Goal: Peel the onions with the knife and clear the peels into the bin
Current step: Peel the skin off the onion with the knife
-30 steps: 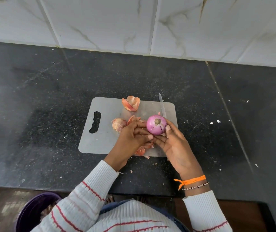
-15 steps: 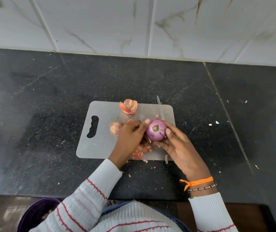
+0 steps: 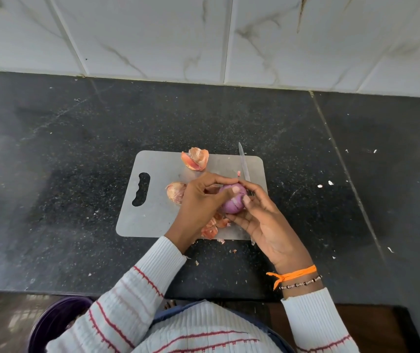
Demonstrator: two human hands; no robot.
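A peeled purple onion sits between both hands above the grey cutting board. My left hand grips it from the left, thumb and fingers over its top. My right hand cradles it from the right and below, thumb on its skin. The knife lies on the board behind the onion, blade pointing away, its handle hidden by my fingers. Orange peels lie on the board: one curl at the far edge, one left of my hand, more beneath the onion.
The board rests on a dark stone counter against a white tiled wall. A purple bin stands on the floor at lower left, below the counter edge. Small peel scraps dot the counter to the right.
The onion has been turned so its cut end no longer faces up. My left fingers moved over its top, and my right hand shifted up around its right side.
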